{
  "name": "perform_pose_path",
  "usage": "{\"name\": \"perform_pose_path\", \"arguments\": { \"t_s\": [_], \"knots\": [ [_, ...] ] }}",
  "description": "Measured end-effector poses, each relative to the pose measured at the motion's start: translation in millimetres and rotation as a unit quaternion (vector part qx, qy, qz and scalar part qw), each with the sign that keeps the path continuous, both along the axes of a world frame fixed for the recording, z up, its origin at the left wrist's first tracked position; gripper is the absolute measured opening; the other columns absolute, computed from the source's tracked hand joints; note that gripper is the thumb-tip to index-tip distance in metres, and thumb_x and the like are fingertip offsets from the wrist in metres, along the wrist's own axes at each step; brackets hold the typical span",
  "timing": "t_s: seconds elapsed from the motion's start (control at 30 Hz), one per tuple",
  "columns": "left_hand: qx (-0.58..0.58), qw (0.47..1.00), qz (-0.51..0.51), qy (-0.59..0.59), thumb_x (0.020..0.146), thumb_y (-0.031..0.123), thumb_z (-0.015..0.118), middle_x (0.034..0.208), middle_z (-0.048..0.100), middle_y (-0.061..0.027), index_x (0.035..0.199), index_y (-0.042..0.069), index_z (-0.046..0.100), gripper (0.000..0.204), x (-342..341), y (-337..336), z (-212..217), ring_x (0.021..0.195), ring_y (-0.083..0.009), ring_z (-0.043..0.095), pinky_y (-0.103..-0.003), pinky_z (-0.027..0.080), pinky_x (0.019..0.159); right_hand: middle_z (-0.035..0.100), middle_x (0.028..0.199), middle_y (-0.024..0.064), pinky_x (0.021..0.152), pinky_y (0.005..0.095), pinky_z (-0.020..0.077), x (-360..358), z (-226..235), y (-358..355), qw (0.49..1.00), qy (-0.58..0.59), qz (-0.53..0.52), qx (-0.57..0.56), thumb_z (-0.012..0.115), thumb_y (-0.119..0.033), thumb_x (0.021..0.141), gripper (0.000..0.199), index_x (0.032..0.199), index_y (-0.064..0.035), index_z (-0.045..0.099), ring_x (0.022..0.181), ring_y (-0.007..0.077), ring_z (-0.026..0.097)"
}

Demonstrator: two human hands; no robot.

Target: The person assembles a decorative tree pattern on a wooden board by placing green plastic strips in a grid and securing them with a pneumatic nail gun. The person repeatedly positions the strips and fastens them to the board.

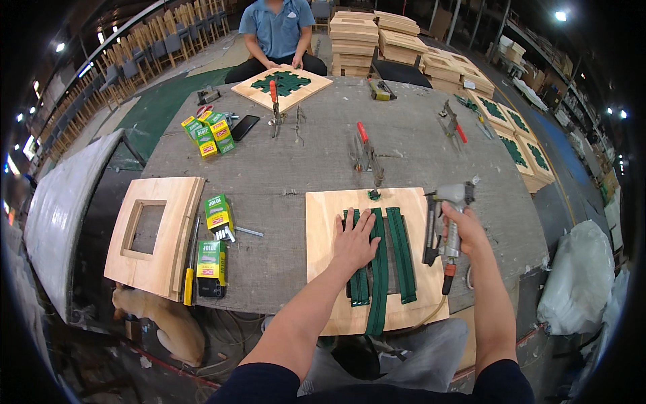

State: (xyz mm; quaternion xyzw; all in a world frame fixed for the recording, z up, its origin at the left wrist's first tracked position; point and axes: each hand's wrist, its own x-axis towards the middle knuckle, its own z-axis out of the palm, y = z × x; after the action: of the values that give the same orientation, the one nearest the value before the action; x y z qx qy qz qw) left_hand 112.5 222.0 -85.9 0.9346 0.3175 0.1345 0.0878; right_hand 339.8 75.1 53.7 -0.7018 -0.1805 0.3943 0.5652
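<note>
A pale wooden seat panel (323, 205) with an opening in its middle lies at the table's near edge, in front of me. Several dark green webbing straps (379, 289) run lengthwise over the opening, and the middle one hangs past the panel's near edge. My left hand (356, 242) rests flat on the left and middle straps, fingers spread. Over the panel's right edge, my right hand (469, 229) grips an air staple gun (457, 194) by its handle. Its hose is joined at a red and black fitting below the hand. A small green strap end (373, 194) sits near the panel's far edge.
Left are stacked wooden frames (128, 202), a screwdriver (188, 286) and green-yellow staple boxes (212, 259). Farther off lie a phone (245, 128) and red-handled pliers (364, 151). Across the table, a person (277, 30) handles another webbed panel (306, 94). A dog (171, 330) is below left.
</note>
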Motion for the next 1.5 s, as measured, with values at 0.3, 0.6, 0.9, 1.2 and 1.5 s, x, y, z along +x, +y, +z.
{"name": "perform_pose_path", "arguments": {
  "t_s": [0.3, 0.6, 0.9, 1.2, 1.5],
  "knots": [
    [-0.015, 1.000, 0.001, -0.028, 0.101, 0.046, 0.052, 0.165, 0.035, -0.0029, 0.157, 0.014, 0.040, 0.066, 2, -2, 0, 0.153, -0.0376, 0.026, -0.062, 0.016, 0.123, 0.064, 0.103, 0.0072, 0.048, 0.0322, 0.0494, -52, -37, 75, 0.993, -0.001, 0.091, -0.075, 0.074, -0.028, 0.096, 0.039, 0.122, -0.0043, 0.057, 0.061, 0.0180, 0.065],
    [-0.031, 0.999, -0.003, -0.042, 0.098, 0.046, 0.055, 0.164, 0.036, -0.0040, 0.154, 0.012, 0.044, 0.066, 2, -1, 1, 0.153, -0.0371, 0.026, -0.062, 0.016, 0.123, 0.065, 0.109, 0.0074, 0.047, 0.0316, 0.0474, -58, -56, 93, 0.985, -0.032, 0.117, -0.123, 0.070, -0.026, 0.098, 0.035, 0.123, -0.0042, 0.059, 0.060, 0.0190, 0.065],
    [-0.035, 0.998, -0.006, -0.042, 0.098, 0.045, 0.056, 0.164, 0.036, -0.0039, 0.154, 0.012, 0.044, 0.066, 1, 1, 1, 0.153, -0.0377, 0.025, -0.063, 0.015, 0.123, 0.065, 0.101, 0.0060, 0.045, 0.0319, 0.0463, -67, -54, 98, 0.985, -0.060, 0.115, -0.118, 0.071, -0.027, 0.098, 0.034, 0.120, -0.0043, 0.059, 0.057, 0.0163, 0.062],
    [-0.031, 0.998, -0.002, -0.057, 0.097, 0.044, 0.058, 0.164, 0.035, -0.0068, 0.154, 0.013, 0.043, 0.067, -1, -1, -1, 0.152, -0.0385, 0.027, -0.062, 0.016, 0.123, 0.063, 0.090, 0.0048, 0.044, 0.0302, 0.0439, -68, -55, 100, 0.981, -0.072, 0.133, -0.125, 0.070, -0.017, 0.097, 0.028, 0.118, -0.0053, 0.056, 0.053, 0.0115, 0.054],
    [-0.051, 0.989, -0.007, -0.136, 0.093, 0.030, 0.066, 0.160, 0.037, -0.0179, 0.127, 0.016, 0.071, 0.037, -7, 4, 0, 0.149, -0.0414, 0.033, -0.062, 0.022, 0.121, 0.061, 0.083, 0.0032, 0.044, 0.0305, 0.0447, -74, -47, 99, 0.987, -0.052, 0.126, -0.088, 0.071, -0.020, 0.097, 0.023, 0.109, -0.0051, 0.060, 0.052, 0.0114, 0.053]
  ]
}}
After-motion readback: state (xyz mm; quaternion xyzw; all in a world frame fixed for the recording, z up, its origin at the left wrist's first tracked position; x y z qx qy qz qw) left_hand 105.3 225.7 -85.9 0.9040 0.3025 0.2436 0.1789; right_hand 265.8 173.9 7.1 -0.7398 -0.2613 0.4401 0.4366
